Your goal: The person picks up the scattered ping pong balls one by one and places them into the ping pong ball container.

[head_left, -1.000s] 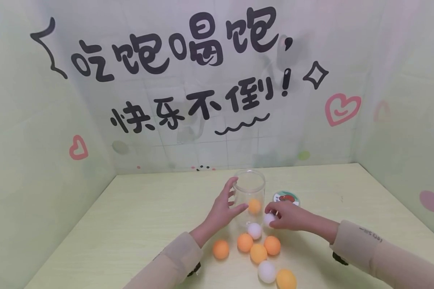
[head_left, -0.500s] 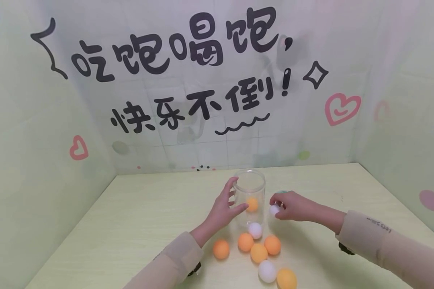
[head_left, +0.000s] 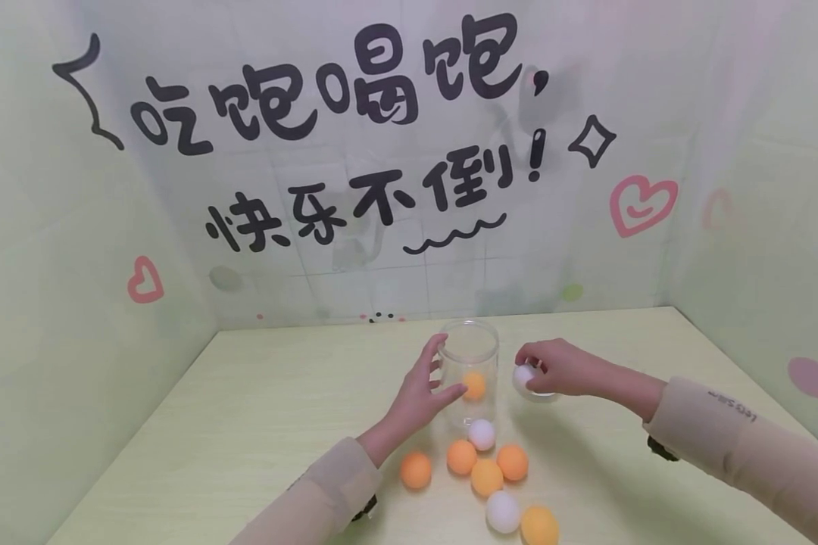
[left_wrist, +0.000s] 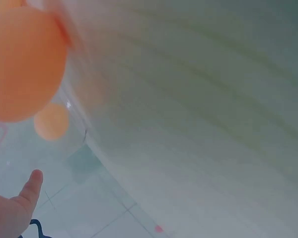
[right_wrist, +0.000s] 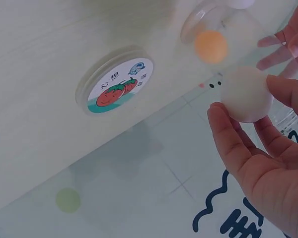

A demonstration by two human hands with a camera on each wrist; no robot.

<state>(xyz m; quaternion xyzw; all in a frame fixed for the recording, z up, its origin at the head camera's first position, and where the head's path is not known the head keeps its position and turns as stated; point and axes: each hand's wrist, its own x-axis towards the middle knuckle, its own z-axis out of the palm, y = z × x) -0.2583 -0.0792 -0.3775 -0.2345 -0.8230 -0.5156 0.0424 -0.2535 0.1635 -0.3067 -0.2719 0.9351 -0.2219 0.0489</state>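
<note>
A clear jar [head_left: 469, 350] stands upright on the table with one orange ping-pong ball [head_left: 474, 386] inside. My left hand [head_left: 418, 393] holds the jar's left side, thumb in front and fingers behind. To the right of the jar, my right hand [head_left: 564, 369] pinches a white ping-pong ball [right_wrist: 248, 94] between thumb and fingertips, above the table. A round lid [right_wrist: 120, 82] with a tomato picture lies under that hand, mostly hidden in the head view. Close to the jar's base sits another white ball [head_left: 481, 434].
Several orange balls [head_left: 487, 478] and a white ball [head_left: 503, 512] lie loose in front of the jar. One orange ball [head_left: 416, 471] is apart, near the left forearm. A printed curtain [head_left: 354, 288] encloses the table [head_left: 259, 424] at the back and sides.
My right hand has moved up and to the right with the white ball, away from the jar and over the lid. The orange ball in the jar has shifted slightly left; my left hand stays put.
</note>
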